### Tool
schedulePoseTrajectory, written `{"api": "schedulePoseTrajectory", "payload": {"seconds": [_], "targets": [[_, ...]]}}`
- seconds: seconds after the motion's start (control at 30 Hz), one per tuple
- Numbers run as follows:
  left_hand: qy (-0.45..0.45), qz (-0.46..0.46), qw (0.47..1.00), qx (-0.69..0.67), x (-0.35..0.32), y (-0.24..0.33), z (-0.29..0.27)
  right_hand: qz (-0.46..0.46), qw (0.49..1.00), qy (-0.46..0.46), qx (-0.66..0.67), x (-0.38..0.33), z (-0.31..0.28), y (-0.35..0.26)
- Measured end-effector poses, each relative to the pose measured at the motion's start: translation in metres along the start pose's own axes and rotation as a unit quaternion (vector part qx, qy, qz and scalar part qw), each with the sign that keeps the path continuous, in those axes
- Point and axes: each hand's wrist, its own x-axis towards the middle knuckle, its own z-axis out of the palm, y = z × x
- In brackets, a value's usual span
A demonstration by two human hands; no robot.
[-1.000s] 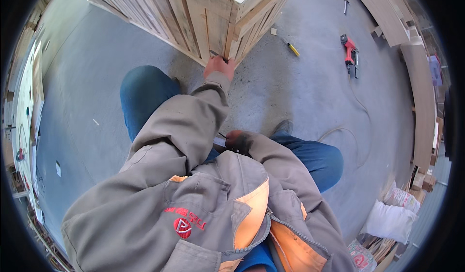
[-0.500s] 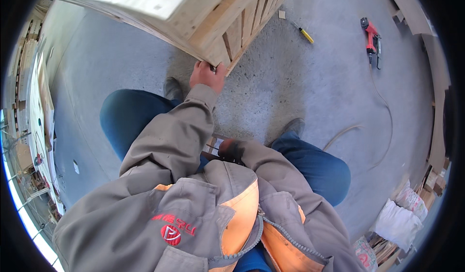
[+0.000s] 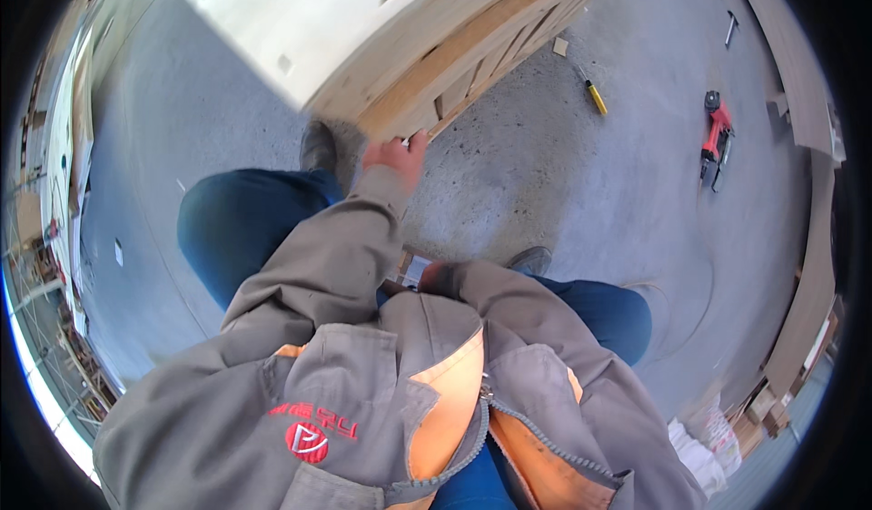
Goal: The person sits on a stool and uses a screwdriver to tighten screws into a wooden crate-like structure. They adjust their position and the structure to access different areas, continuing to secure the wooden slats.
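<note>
The large pale wooden crate (image 3: 427,47), built of light plywood panels with a framing of raw timber battens, lies at the far centre of the scene on the grey concrete floor (image 3: 563,192); its broad top face is pale and smooth, its near side shows a row of upright slats beneath a horizontal rail; the near corner is the point of contact.

The left hand (image 3: 392,158) is set on that near corner, fingers curled narrowly over the batten edge and gripping the wood; the step in hand appears to be steadying or shifting the crate by its corner; the next move would call for a firm purchase on the batten and sound footing, since the person stands close against the crate with one dark shoe (image 3: 318,147) just beside it.

The right hand (image 3: 434,278) is drawn in near the waist, largely hidden by the grey jacket cuff; it lies against a small pale card or packet (image 3: 413,267), but whether it is closed on anything cannot be told.

Further right on the floor, well apart from the crate: a yellow-handled screwdriver (image 3: 592,94); a red and black power tool (image 3: 715,138) with a trailing cable; long timber boards (image 3: 804,83) along the far right edge; white sacks (image 3: 704,437) at the near right.
</note>
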Motion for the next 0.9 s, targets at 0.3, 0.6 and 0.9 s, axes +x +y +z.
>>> {"api": "schedulePoseTrajectory", "payload": {"seconds": [0.3,0.6,0.9], "targets": [[-0.055,-0.098,0.993,-0.045,0.014,-0.007,-0.007,0.295,0.865,0.159,0.373,-0.077,-0.127,-0.082],[-0.065,-0.196,0.975,-0.084,0.001,0.016,-0.034,0.32,0.856,0.275,0.299,-0.145,-0.127,-0.146],[-0.078,-0.165,0.979,-0.095,-0.001,0.001,-0.033,0.284,0.816,0.371,0.341,-0.153,-0.121,-0.143]]}}
